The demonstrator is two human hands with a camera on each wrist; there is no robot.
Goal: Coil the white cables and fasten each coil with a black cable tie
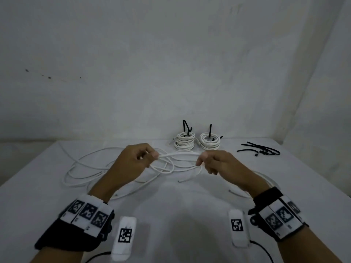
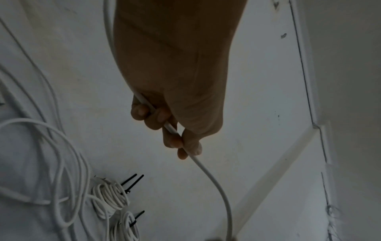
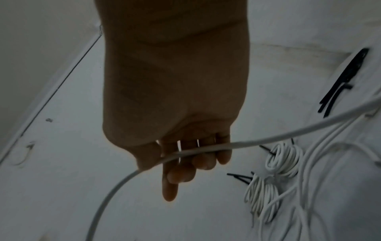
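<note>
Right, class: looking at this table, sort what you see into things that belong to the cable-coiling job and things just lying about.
Part of the job:
- loose white cable, held by the left hand and right hand
- two finished coils, already tied
- spare black cable ties

Just lying about:
- two white marker blocks at the table's near edge

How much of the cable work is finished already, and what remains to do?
Done: two coils lie at the back of the table, each with a black tie through it. In hand: the left hand and the right hand hold a white cable stretched between them. Left: loose cable still lies spread on the table, and spare black ties wait at the right.
</note>
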